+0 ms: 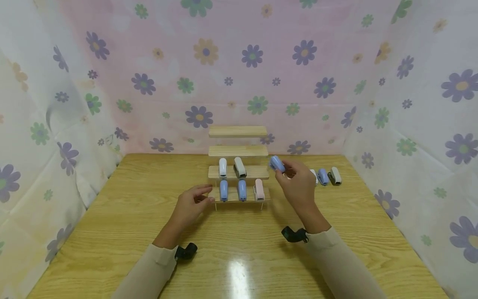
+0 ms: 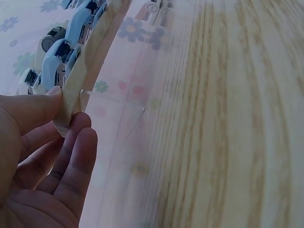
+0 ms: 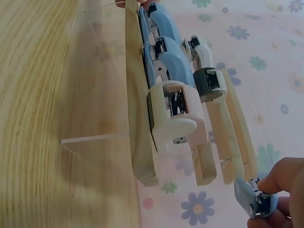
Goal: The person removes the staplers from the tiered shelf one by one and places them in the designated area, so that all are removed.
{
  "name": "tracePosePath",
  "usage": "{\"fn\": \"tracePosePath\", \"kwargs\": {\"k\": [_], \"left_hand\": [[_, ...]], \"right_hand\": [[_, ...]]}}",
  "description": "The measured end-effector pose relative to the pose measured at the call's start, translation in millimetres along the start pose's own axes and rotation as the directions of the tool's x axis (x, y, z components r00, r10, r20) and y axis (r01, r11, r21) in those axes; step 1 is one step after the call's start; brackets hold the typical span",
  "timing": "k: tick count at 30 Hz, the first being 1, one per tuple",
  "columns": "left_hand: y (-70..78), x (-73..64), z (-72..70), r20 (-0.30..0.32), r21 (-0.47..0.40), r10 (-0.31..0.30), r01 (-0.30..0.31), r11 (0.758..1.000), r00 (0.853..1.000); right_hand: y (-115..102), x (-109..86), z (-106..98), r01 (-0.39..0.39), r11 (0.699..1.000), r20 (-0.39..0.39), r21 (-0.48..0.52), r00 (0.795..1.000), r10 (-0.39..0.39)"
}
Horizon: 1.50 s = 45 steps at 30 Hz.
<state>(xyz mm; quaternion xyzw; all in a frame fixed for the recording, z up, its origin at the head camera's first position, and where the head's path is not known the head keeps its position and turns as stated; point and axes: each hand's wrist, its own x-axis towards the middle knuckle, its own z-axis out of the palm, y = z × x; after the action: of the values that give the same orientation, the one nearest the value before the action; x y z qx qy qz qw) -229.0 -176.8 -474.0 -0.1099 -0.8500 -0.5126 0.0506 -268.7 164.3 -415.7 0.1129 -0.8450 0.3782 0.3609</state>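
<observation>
My right hand [image 1: 300,182] pinches a small blue stapler [image 1: 276,163] between thumb and fingers, beside the right end of the second tier up. Its metal end also shows in the right wrist view, low at the right. With my left hand [image 1: 191,204] I grip the left end of the lowest wooden tier [image 2: 71,102] of a stepped display shelf, thumb above and fingers below. On that tier stand two blue staplers [image 1: 223,190] and a pink stapler [image 1: 259,189]. The tier behind bears a white stapler [image 1: 223,167] and a white-and-grey stapler [image 1: 240,167].
Right of the shelf, partly behind my right hand, a white stapler [image 1: 313,176], a blue stapler [image 1: 323,177] and a white-and-grey stapler [image 1: 335,176] stand on the wooden table [image 1: 239,241]. Flowered cloth [image 1: 239,66] hangs behind and at both sides. The shelf has clear supports [image 3: 95,139].
</observation>
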Motion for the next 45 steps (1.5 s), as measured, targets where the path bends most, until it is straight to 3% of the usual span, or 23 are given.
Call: {"fn": "tracePosePath", "kwargs": {"k": [4,10,23,29,33,40,45], "left_hand": [[1.0,0.4,-0.5,-0.006,0.003,0.0,0.0,1.0,1.0],[3.1,-1.3,-0.6,-0.011,0.0,-0.006,0.006,1.0,1.0],[2.7,-0.7,0.8,-0.013,0.001,-0.011,0.011,1.0,1.0],[3.7,0.0,1.1,-0.011,0.005,-0.001,0.001,1.0,1.0],[3.3,0.0,0.6,-0.016,0.002,-0.004,0.004,1.0,1.0],[2.7,-0.4,-0.3,-0.016,-0.003,-0.003,0.003,1.0,1.0],[1.3,0.1,-0.3,-0.011,-0.007,-0.001,0.001,1.0,1.0]], "right_hand": [[5.6,-3.4,-6.2,-0.048,0.999,0.012,0.0,0.999,0.048],[11.8,-9.9,-14.7,-0.131,0.991,0.094,-0.004,0.987,0.131],[30.5,-20.2,-25.0,-0.154,0.983,0.13,-0.102,0.977,0.167],[38.7,-23.7,-28.7,-0.19,0.969,0.164,-0.159,0.963,0.216],[43.3,-26.7,-29.8,-0.219,0.954,0.181,-0.203,0.949,0.256],[50.2,-32.0,-26.8,-0.281,0.927,0.271,-0.248,0.899,0.344],[52.3,-35.2,-22.9,-0.296,0.923,0.294,-0.244,0.885,0.362]]}}
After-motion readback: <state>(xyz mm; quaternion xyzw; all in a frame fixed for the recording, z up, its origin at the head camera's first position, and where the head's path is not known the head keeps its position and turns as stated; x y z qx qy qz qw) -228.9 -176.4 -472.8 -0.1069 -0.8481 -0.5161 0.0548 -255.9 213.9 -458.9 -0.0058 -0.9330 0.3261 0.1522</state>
